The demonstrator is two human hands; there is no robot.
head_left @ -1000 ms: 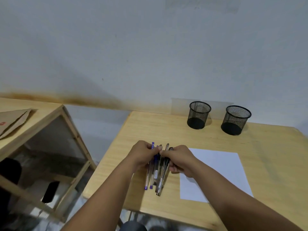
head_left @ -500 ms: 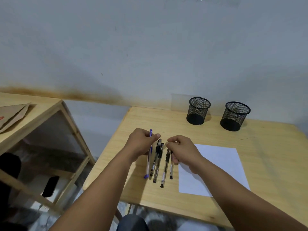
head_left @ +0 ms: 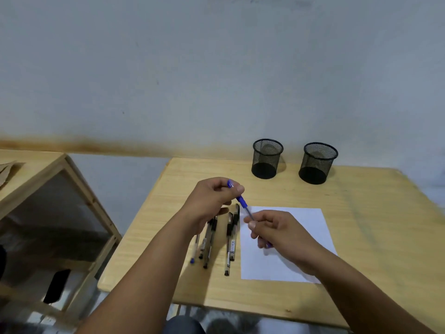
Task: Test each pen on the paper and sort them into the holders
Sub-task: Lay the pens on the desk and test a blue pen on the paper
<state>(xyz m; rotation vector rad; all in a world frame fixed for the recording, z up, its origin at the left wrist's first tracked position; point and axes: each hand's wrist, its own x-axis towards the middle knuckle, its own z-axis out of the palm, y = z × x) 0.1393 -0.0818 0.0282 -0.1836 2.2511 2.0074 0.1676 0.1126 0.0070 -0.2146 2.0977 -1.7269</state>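
Left hand (head_left: 212,201) pinches the cap (head_left: 242,201); right hand (head_left: 277,231) grips the pen (head_left: 250,214) barrel over the paper (head_left: 310,227), likely to uncap. Spare pens (head_left: 216,239) lie near the surface's (head_left: 373,237) left edge; holders (head_left: 266,158) wait at the back edge.

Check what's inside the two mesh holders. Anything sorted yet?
Nothing visible in either: the left holder and right holder show only bare mesh and dark bases. No pen sticks out above a rim. The near walls screen the inside low down, so something lying flat there cannot be ruled out.
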